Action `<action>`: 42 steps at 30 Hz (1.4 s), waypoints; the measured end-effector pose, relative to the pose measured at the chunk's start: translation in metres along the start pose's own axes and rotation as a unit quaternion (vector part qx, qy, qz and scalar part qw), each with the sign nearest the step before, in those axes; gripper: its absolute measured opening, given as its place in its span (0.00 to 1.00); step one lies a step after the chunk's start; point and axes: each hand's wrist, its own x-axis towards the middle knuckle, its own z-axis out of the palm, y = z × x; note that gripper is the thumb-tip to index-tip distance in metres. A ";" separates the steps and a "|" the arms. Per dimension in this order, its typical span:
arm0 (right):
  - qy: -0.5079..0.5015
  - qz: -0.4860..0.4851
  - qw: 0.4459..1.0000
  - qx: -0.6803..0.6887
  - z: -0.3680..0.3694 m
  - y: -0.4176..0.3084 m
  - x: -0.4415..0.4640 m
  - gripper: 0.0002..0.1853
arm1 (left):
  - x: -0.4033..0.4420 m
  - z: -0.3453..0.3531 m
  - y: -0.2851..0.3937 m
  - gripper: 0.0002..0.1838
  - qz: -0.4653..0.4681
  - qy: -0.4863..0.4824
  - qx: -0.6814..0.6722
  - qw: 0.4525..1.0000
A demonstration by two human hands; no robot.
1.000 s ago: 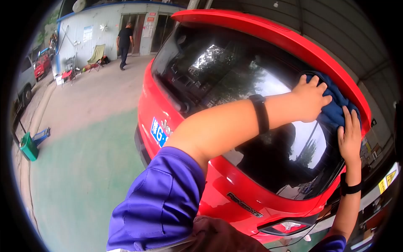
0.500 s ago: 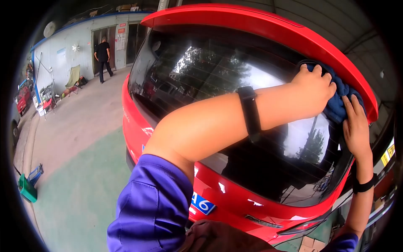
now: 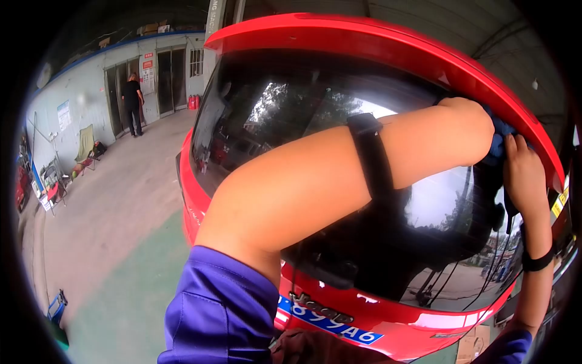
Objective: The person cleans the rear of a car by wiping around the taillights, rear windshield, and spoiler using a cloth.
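Observation:
A dark blue cloth is bunched against the upper right corner of a red car's rear window, below the spoiler. My left arm reaches across the glass, and my left hand is bent over the cloth, closed on it, its fingers mostly hidden. From the right side, my right hand has its curled fingertips on the cloth's lower edge. Black bands circle both my forearms. Much of the cloth is hidden behind my hands.
Below the window are the licence plate and badge lettering. A person in dark clothes stands by the doors at the far left. A folding chair is near the wall. A cardboard box lies at the lower right.
My left hand has bent further over the cloth, hiding its fingers, and less cloth shows. My right fingers have curled in. The view has shifted, showing more of the plate; the distant person has moved.

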 end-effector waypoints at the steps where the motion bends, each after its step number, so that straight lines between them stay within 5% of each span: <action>1: -0.008 0.001 1.000 -0.012 -0.002 -0.010 0.007 0.21 | -0.010 0.001 -0.008 0.16 -0.015 0.012 -0.008 1.000; 2: -0.048 0.016 0.998 -0.031 -0.006 -0.021 0.015 0.23 | -0.018 0.015 -0.022 0.15 0.003 0.080 0.024 0.997; 5: -0.001 -0.060 0.996 -0.071 -0.018 -0.055 0.040 0.25 | -0.038 0.000 -0.050 0.17 -0.060 0.024 0.010 0.998; 13: -0.072 -0.103 0.992 0.029 -0.063 -0.108 0.108 0.26 | -0.085 -0.016 -0.114 0.17 -0.103 0.132 -0.041 0.985; 16: 0.069 -0.200 0.970 0.123 -0.043 -0.090 0.096 0.26 | -0.094 0.016 -0.117 0.18 -0.097 0.268 0.027 0.958; 19: 0.092 -0.189 0.953 0.217 -0.028 -0.071 0.054 0.27 | -0.098 0.031 -0.079 0.19 -0.072 0.279 0.086 0.954; 20: 0.051 -0.160 0.956 0.242 -0.025 -0.062 0.039 0.28 | -0.096 0.028 -0.063 0.20 -0.062 0.204 0.025 0.977; 23: 0.088 -0.113 0.963 0.229 -0.005 -0.024 0.000 0.28 | -0.070 0.035 -0.010 0.17 0.029 0.142 0.015 0.989; 30: 0.139 -0.002 0.976 0.170 0.041 0.050 -0.054 0.28 | 0.037 0.043 0.057 0.14 0.071 0.083 0.026 0.994; 42: 0.088 -0.094 0.966 0.223 0.017 0.020 -0.027 0.36 | 0.011 0.045 -0.012 0.22 0.057 0.207 0.028 0.976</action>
